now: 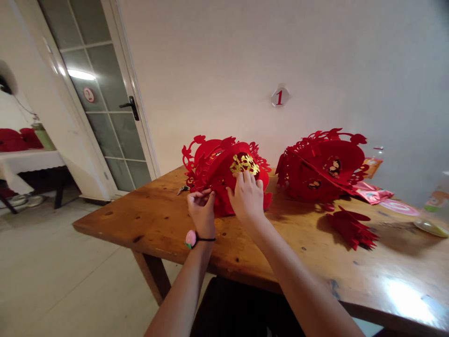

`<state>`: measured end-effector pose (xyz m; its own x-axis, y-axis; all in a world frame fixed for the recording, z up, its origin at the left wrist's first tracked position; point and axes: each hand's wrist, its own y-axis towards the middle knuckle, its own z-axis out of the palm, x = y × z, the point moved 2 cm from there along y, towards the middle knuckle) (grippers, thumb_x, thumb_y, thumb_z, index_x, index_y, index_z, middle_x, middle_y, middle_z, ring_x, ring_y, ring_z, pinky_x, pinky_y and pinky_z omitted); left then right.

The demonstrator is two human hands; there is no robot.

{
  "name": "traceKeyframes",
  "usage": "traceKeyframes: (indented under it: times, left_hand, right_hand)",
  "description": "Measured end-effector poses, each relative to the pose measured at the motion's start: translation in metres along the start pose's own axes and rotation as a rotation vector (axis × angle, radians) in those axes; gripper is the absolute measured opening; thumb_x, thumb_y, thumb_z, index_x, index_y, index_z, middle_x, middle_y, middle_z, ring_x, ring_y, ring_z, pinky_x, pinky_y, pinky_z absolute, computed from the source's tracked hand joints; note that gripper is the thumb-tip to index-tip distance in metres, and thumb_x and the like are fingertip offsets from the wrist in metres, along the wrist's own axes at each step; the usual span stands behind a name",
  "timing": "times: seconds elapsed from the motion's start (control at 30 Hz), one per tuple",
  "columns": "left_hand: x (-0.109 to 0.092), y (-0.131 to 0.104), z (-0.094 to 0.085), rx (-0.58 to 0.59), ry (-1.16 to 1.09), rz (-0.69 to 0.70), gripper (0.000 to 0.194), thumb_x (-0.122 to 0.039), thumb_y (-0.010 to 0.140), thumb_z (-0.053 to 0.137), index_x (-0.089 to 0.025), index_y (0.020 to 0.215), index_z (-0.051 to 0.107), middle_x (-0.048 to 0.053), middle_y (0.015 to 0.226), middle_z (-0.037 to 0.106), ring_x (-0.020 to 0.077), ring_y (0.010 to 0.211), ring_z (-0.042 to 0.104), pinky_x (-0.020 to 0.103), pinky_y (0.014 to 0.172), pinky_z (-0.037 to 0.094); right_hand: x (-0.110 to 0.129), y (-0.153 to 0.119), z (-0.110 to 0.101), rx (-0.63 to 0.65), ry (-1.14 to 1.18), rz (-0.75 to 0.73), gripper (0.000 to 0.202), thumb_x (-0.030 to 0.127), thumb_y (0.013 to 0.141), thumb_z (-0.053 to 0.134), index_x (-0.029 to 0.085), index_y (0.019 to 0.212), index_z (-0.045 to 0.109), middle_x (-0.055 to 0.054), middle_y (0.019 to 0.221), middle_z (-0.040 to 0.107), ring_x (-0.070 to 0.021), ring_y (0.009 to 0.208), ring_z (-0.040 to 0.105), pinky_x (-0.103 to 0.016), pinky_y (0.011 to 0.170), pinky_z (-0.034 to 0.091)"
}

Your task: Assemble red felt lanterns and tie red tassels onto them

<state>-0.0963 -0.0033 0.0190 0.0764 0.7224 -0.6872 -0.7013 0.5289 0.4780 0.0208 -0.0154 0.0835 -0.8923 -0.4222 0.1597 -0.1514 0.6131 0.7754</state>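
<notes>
Wooden tabletop [147,220]; second red lantern [321,168]; loose red tassel [352,228]; pink packet [372,193]; glazed door [105,107]; wall sign numbered 1 [279,97].

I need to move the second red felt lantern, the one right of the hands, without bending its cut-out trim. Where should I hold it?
Probably best held by the solid panels of the second red felt lantern, one hand on each flank from the near side; its thin curled trim runs along the top and edges and looks easily bent.

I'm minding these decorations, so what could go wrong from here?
The left hand pinches a thin cut edge of the red felt lantern while the right hand presses on it; the lacy trim might tear. The red tassel lies loose on the table and could be swept off.
</notes>
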Motion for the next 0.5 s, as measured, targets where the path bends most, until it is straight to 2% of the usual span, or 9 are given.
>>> traceKeyframes:
  times: [0.2, 0.5]
  left_hand:
    - [0.0008, -0.0003, -0.0005, -0.004, 0.004, 0.004, 0.034, -0.018, 0.059, 0.068, -0.02, 0.075, 0.038, 0.001, 0.078, 0.063, 0.0088, 0.066, 0.06, 0.021, 0.064, 0.046]
    - [0.0023, -0.0015, -0.0008, 0.004, 0.042, 0.02, 0.038, -0.021, 0.062, 0.067, -0.021, 0.082, 0.036, 0.001, 0.084, 0.061, 0.0085, 0.069, 0.061, 0.023, 0.07, 0.047]
  right_hand:
    - [0.003, -0.0013, 0.0016, -0.008, -0.007, -0.002, 0.024, 0.023, 0.082, 0.049, 0.013, 0.104, 0.052, -0.012, 0.101, 0.057, -0.0255, 0.094, 0.049, -0.039, 0.079, 0.033]
    - [0.004, 0.0071, -0.0054, 0.087, -0.049, -0.036, 0.019, 0.019, 0.082, 0.047, 0.012, 0.099, 0.053, -0.013, 0.098, 0.057, -0.0256, 0.093, 0.051, -0.039, 0.077, 0.034]
